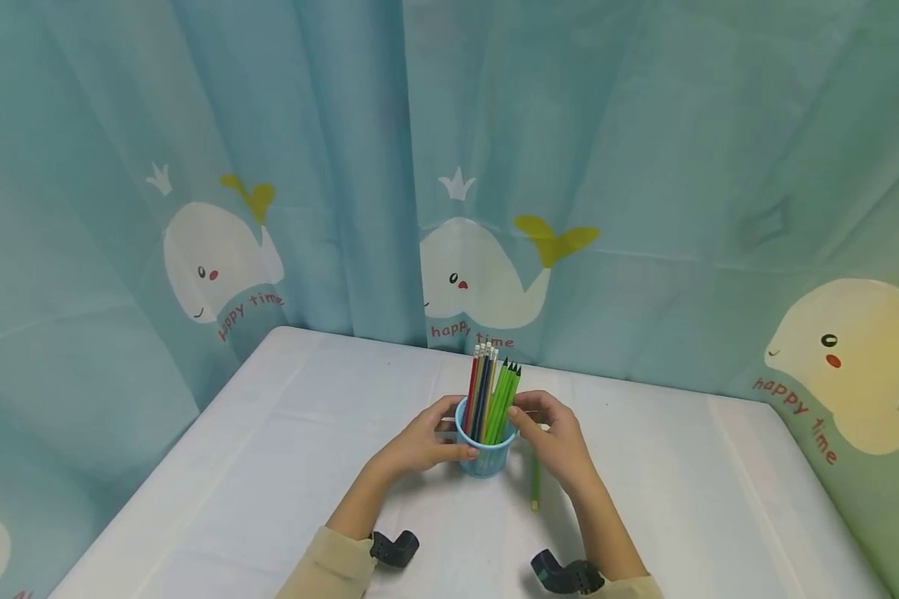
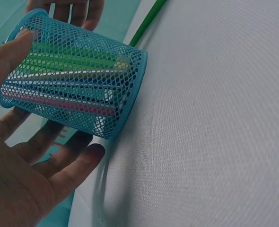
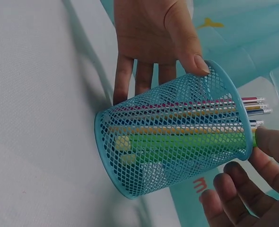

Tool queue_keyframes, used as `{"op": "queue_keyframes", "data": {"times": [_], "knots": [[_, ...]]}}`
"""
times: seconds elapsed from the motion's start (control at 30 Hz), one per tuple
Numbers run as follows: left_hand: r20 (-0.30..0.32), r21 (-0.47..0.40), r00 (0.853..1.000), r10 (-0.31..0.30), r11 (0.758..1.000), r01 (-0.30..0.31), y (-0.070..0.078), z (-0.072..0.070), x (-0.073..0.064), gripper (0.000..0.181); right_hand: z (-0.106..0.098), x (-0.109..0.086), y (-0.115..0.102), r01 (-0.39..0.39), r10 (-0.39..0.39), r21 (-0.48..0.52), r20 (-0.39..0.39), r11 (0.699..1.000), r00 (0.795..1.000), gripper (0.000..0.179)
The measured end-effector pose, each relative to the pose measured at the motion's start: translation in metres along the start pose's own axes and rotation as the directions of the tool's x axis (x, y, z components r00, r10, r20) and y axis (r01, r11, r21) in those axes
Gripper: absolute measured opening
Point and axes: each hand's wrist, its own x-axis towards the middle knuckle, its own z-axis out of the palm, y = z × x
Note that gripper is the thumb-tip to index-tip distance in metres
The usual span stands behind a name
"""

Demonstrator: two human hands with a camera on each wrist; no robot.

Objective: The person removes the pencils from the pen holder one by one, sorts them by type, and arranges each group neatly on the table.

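A light-blue mesh pencil cup [image 1: 483,462] stands upright on the white table. Inside it are several pencils with white eraser ends [image 1: 485,349] and several bright green pencils [image 1: 500,408], black points up. My left hand [image 1: 423,441] holds the cup from the left, thumb [image 2: 23,42] against the mesh near the rim and fingers around the far side. At the right of the rim, my right hand [image 1: 558,433] has its thumb [image 3: 272,142] over the green pencils and its bent fingers [image 3: 231,191] outside the cup. One more green pencil [image 1: 535,487] lies beside the cup, partly hidden by the right hand.
White cloth covers the table [image 1: 270,466]. Behind it hangs a blue-green curtain [image 1: 607,166] printed with whales, close along the back edge. Black wrist devices [image 1: 394,549] sit at both sleeves.
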Motion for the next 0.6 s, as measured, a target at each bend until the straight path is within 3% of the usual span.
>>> {"op": "queue_keyframes", "data": {"times": [0.27,0.43,0.6], "knots": [[-0.003,0.005,1.000,0.001,1.000,-0.001,0.000,0.001,0.000,0.074,0.007,0.009,0.029,-0.032,0.031,-0.012,-0.042,0.999,0.999,0.029],[-0.010,0.008,1.000,-0.006,1.000,0.006,0.000,0.002,0.000,0.074,0.012,0.009,0.031,-0.063,0.062,-0.012,-0.068,0.998,0.996,0.043],[-0.016,0.015,1.000,-0.008,1.000,0.008,0.000,0.002,-0.001,0.075,0.017,0.009,0.030,-0.030,0.025,-0.055,-0.091,0.998,0.996,0.034]]}}
